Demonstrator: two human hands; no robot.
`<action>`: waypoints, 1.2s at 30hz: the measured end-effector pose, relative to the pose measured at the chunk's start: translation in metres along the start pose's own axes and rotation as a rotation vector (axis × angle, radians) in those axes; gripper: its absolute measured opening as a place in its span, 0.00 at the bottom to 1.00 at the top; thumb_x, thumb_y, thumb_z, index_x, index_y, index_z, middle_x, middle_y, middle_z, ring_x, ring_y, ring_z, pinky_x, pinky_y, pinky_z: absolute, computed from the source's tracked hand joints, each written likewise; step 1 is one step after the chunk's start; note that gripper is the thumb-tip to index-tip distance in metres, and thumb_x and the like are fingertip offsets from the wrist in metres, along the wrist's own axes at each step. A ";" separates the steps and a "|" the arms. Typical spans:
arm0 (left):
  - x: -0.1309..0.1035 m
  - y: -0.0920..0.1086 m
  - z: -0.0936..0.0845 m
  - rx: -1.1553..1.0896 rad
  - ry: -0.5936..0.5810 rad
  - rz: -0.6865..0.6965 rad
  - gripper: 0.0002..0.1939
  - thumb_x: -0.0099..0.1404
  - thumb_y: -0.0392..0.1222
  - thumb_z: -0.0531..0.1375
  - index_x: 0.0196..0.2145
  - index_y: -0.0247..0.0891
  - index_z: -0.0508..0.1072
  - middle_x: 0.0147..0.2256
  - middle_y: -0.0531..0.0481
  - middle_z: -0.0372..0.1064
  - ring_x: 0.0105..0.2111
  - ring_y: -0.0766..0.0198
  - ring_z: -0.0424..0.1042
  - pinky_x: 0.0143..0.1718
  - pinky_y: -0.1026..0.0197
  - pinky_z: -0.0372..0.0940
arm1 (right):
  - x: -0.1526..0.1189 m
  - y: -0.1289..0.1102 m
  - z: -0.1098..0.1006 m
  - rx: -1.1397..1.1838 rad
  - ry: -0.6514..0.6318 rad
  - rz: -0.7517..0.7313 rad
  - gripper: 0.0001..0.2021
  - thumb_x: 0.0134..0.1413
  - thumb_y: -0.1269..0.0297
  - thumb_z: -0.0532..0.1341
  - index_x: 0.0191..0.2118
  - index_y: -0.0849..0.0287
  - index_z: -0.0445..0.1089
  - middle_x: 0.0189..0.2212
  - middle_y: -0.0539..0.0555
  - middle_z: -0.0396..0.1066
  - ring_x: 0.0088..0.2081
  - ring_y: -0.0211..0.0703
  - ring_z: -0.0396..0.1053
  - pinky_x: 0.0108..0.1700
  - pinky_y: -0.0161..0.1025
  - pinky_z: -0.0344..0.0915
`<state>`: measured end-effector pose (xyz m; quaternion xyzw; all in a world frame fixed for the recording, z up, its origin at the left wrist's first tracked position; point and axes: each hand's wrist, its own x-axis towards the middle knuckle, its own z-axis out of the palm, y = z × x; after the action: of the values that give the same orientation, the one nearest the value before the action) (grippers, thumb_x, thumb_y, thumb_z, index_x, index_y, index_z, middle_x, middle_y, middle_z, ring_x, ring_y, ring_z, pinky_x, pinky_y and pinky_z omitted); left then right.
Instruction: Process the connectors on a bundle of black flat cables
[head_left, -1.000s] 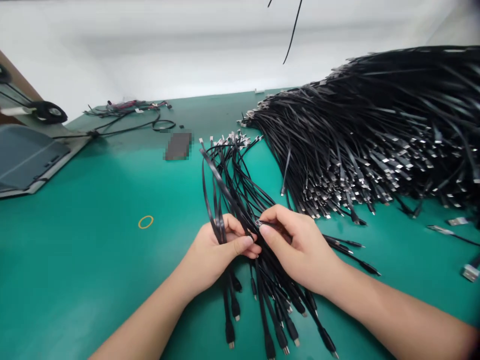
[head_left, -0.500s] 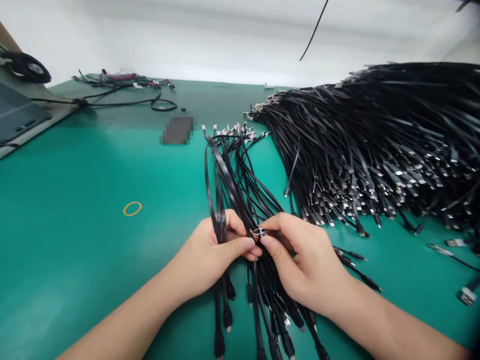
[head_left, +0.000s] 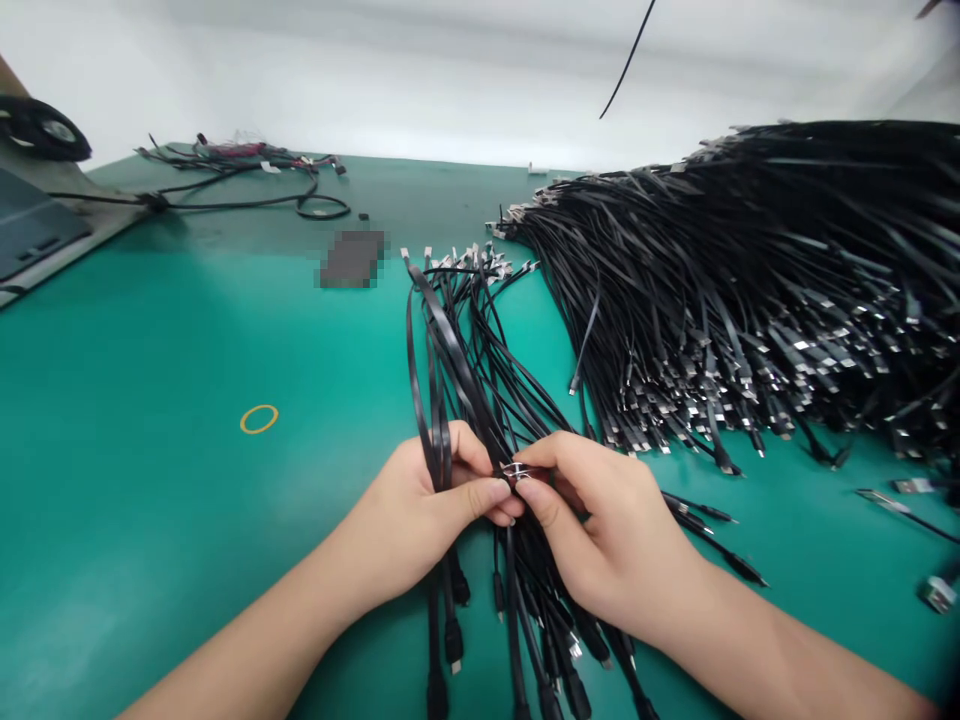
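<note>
Black flat cables point(head_left: 457, 350) run from the middle of the table down under both hands, their metal plugs at the far end. Thumb and fingers of my left hand point(head_left: 442, 490) are pinched round some of these cables, and a few strands pass over its palm. Close beside it, my right hand point(head_left: 592, 510) pinches a small shiny metal piece point(head_left: 516, 471) between thumb and forefinger, against the cables at the left fingertips. More cable ends with dark connectors point(head_left: 551, 640) hang out below the hands. What lies between the fingertips is partly hidden.
A large heap of black cables point(head_left: 712, 280) fills the right side of the green table point(head_left: 150, 480). A yellow ring point(head_left: 259, 419) lies at the left. Farther back are a blurred dark patch point(head_left: 351, 259), tangled wires point(head_left: 247, 160) and a grey device point(head_left: 37, 225). Loose plugs point(head_left: 937, 594) lie far right.
My right hand and the metal piece have shifted slightly left, closer to my left fingertips. My left hand stays pinched in nearly the same place. The view has moved slightly.
</note>
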<state>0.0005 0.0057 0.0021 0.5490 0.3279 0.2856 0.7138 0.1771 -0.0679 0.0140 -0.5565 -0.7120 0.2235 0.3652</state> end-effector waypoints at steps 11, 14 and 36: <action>-0.001 0.000 0.001 0.026 0.010 0.011 0.07 0.59 0.36 0.67 0.28 0.37 0.71 0.26 0.49 0.78 0.28 0.61 0.79 0.33 0.62 0.75 | 0.001 -0.001 -0.004 -0.083 -0.021 -0.018 0.05 0.64 0.72 0.57 0.39 0.56 0.68 0.30 0.48 0.72 0.30 0.37 0.69 0.33 0.35 0.62; -0.002 0.000 0.000 0.046 0.000 0.023 0.07 0.60 0.36 0.67 0.29 0.37 0.71 0.26 0.49 0.78 0.29 0.60 0.79 0.34 0.61 0.75 | 0.000 -0.001 -0.005 -0.099 -0.040 -0.026 0.05 0.65 0.72 0.57 0.38 0.56 0.68 0.30 0.48 0.71 0.31 0.37 0.69 0.33 0.35 0.62; -0.003 0.003 0.001 0.071 -0.027 -0.056 0.08 0.63 0.38 0.66 0.31 0.37 0.68 0.28 0.49 0.80 0.29 0.62 0.80 0.35 0.63 0.75 | 0.001 0.000 -0.003 -0.077 0.126 0.035 0.03 0.65 0.69 0.56 0.41 0.58 0.66 0.29 0.48 0.70 0.28 0.35 0.66 0.31 0.33 0.59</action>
<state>-0.0003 0.0036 0.0060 0.5683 0.3433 0.2463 0.7061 0.1791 -0.0670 0.0163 -0.5956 -0.6857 0.1669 0.3836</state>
